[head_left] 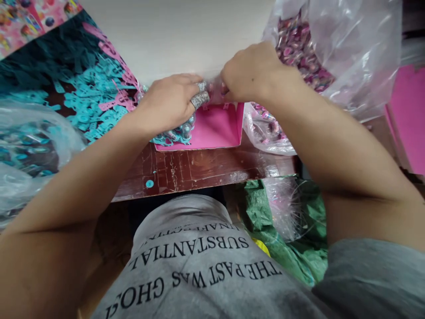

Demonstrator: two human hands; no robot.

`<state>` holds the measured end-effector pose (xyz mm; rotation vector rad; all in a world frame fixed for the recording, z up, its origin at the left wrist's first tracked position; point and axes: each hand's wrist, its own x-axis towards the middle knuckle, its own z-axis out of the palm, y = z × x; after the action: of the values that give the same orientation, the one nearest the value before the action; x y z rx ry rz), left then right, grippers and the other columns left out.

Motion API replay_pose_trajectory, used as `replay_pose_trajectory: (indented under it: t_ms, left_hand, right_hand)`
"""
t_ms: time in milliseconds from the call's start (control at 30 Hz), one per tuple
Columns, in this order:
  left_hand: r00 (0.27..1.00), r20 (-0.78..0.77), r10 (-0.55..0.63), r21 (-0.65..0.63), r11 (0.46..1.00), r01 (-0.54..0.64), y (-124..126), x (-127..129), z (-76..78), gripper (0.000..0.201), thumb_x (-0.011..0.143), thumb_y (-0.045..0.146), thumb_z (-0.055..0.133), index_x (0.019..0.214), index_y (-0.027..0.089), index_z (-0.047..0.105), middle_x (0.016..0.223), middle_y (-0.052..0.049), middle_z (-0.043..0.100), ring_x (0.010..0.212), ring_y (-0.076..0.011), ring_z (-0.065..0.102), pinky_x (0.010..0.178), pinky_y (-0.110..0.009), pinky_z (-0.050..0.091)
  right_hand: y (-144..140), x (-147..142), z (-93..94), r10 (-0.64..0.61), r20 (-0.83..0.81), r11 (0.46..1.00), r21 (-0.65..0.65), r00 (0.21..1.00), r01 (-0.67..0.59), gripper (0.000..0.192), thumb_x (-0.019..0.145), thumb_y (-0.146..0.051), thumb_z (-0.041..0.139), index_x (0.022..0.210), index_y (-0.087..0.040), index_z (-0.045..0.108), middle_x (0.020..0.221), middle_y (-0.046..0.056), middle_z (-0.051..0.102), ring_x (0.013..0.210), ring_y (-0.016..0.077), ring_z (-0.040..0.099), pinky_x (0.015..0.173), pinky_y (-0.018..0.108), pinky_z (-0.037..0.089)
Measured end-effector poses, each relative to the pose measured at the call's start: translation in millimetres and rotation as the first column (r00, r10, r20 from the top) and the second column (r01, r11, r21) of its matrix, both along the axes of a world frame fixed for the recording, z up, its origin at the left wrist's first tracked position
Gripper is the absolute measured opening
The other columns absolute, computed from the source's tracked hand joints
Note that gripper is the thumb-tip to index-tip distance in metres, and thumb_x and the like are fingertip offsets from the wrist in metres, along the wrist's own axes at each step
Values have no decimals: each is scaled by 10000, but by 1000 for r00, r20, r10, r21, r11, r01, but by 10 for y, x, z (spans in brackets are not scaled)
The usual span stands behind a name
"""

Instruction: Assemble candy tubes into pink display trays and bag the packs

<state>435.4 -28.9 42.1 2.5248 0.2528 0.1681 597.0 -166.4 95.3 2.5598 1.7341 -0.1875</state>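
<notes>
An open pink box [217, 128] lies on the brown table, with teal plastic pieces [175, 135] and clear-wrapped bits in its left part. Over that left part is my left hand [174, 104], two glittery rings on its fingers. Its fingers bend down beyond the rings, and their tips are hidden. My right hand [254, 73] is closed at the box's back right edge. Between the two hands shows a clear plastic piece with pink spots [215, 88]; whether either hand grips it is hard to see.
Loose teal pieces [96, 97] and pink ones [117, 102] pile at left, near a bag of teal-wrapped items [29, 150]. Clear bags of pink-wrapped items [302, 53] stand at right. A small teal disc [149, 183] lies near the table edge [206, 179]. Green sacking [282, 239] is below.
</notes>
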Motion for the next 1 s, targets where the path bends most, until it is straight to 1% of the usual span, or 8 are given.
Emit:
replay_pose_trajectory:
  t_ms: [167,333,500,633,733,867,933,1000]
  left_hand:
    - [993,-114,0,169,985,20,-107,13,107,543,914,148,557,1442,212,667,1670,-5,515,1587,-335,409,1332,-583,314]
    - [984,-165,63,276,961,-16,-241,54,242,563,887,66,502,1410,151,693,1602,-91,592,1535,-366,498,1306,-557,369]
    - [993,-110,53,274,962,-21,-184,113,82,543,881,76,472,1334,204,742,1418,-87,720,1411,-311,623,1268,-465,418]
    - [999,23,44,179,983,-47,-133,37,94,441,943,219,506,1317,171,735,1441,-97,703,1456,-300,568,1276,-453,391]
    - [972,196,132,162,973,-164,-107,-252,284,392,1005,396,519,1291,216,715,1455,-63,693,1423,-285,552,1261,-449,380]
    - [740,446,503,111,790,-603,296,-872,338,452,1053,611,474,1300,257,609,1359,23,707,1231,-227,575,1176,-457,402]
    - [651,360,668,56,681,-730,662,-1105,160,596,999,743,489,1413,315,483,1293,118,710,1082,-180,603,1057,-447,486]
    - [698,129,705,87,693,-716,1007,-1223,-92,799,894,835,579,1487,316,442,1314,86,721,1135,-242,612,1081,-480,479]
  right_hand:
    - [-304,-49,-70,-42,166,999,7,985,42,454,1031,-317,636,1412,-71,653,1470,231,633,1224,494,697,967,647,585]
    - [-421,7,-330,-82,197,993,99,977,63,368,1084,-333,480,1284,-181,749,1472,151,639,1016,343,734,724,439,565]
    - [-326,62,-573,-77,230,986,165,970,39,372,1077,-277,466,1222,-160,788,1344,175,705,817,227,680,609,369,363]
    - [-351,5,-614,-70,132,964,263,989,33,345,1048,-247,478,1169,-172,792,1334,178,721,858,223,671,650,341,414]
    - [-574,8,-575,-77,40,922,384,996,56,410,1052,-372,489,1394,-261,686,1478,150,653,959,276,694,690,352,499]
    - [-990,280,-531,-214,-8,872,449,977,195,585,1032,-460,535,1583,-266,510,1595,193,523,1160,362,679,811,456,582]
    - [-1136,487,-569,-294,-3,884,380,956,273,526,1044,-443,524,1518,-221,577,1493,210,595,1213,381,664,903,504,575]
    - [-1199,661,-666,-323,0,918,244,947,313,434,1044,-397,527,1410,-203,655,1383,196,666,1220,378,665,946,516,561]
